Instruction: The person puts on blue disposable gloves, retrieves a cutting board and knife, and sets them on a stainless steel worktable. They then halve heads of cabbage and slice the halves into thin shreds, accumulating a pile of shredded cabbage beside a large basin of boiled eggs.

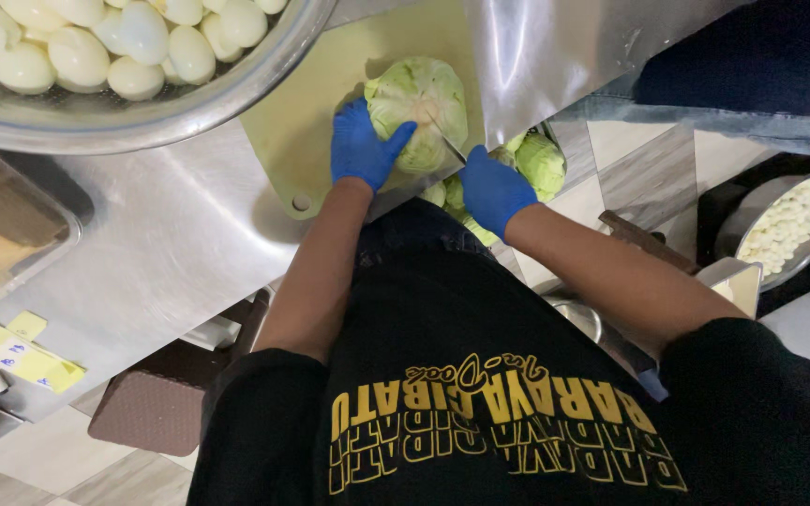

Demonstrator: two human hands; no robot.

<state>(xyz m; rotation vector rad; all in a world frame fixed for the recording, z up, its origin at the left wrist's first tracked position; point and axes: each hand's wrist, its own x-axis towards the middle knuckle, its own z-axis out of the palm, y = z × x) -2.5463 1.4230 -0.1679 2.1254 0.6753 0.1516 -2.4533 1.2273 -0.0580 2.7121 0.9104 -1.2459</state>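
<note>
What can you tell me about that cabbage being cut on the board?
The cabbage is a round, pale green head with crinkled, veined outer leaves, whole apart from the cut in progress. It sits on a yellowish cutting board at the edge of a steel counter. The left hand, in a blue glove, steadies its side, while the right hand, also gloved, presses a knife into it. More cabbage heads lie lower down to its right.

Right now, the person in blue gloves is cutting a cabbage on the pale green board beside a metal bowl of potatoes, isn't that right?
Not quite: the head view shows peeled eggs in the metal bowl, not potatoes. The rest holds: gloved left hand steadies the cabbage on the cutting board.
</note>
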